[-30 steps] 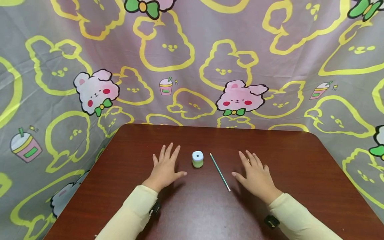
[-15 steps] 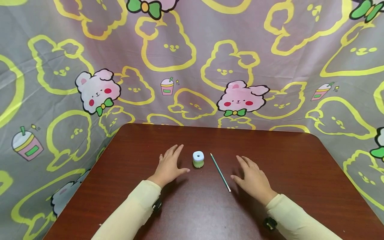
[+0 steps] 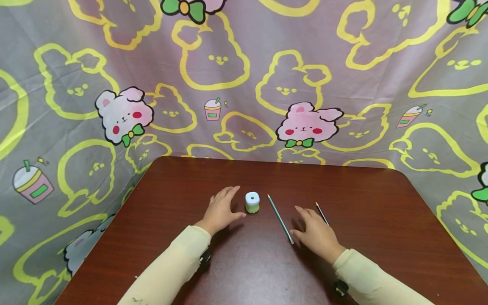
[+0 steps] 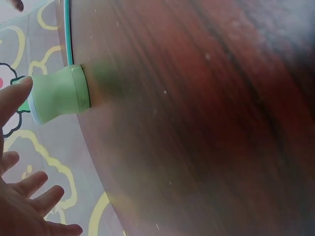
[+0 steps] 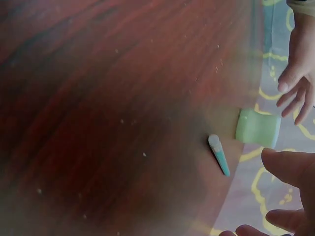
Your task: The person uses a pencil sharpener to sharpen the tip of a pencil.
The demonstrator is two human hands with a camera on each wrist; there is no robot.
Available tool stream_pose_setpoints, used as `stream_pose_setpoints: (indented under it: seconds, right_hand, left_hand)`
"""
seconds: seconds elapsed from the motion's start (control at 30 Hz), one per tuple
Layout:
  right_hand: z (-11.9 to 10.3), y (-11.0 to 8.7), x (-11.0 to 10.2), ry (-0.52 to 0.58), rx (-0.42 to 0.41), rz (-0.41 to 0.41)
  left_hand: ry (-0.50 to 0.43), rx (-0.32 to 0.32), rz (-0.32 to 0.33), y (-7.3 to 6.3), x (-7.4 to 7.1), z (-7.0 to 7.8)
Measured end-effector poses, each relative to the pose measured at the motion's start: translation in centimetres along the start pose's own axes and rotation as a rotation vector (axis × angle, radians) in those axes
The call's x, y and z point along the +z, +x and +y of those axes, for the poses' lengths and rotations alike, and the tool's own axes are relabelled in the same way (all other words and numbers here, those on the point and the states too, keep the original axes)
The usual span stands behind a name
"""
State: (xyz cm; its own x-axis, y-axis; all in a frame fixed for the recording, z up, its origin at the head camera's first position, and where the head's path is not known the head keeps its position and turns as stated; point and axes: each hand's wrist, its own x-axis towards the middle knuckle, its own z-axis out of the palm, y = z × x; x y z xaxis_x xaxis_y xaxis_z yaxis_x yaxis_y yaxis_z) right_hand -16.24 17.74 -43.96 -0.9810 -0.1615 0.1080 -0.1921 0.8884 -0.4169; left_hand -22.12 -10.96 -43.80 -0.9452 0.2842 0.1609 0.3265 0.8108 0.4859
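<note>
A grey curtain with yellow rabbit outlines stands at the far side and both sides of my brown bench. My pale sleeves come in from the near edge. My left grip is spread, thumb well apart from the fingers, holding nothing, just left of the sharpener. My right grip is also parted and holds nothing, just right of the green pencil. The green sharpener, pale blue on top, stands upright mid-bench. The green pencil lies right of it, tip pointing far. A dark pencil is partly hidden behind my right grip; I cannot tell whether they touch.
</note>
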Motion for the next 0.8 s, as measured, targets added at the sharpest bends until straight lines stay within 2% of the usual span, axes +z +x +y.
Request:
stream_pose_setpoints:
  seconds: [0.43,0.8]
  right_hand:
    - [-0.7,-0.1,1.3,0.062,0.070,-0.072]
    - [-1.1,0.2,1.7,0.137,0.060,-0.090]
  left_hand:
    - [-0.133,-0.056,-0.010,1.3,0.8,-0.3]
    - [-0.127,-0.029,0.004,2.0,1.5,-0.1]
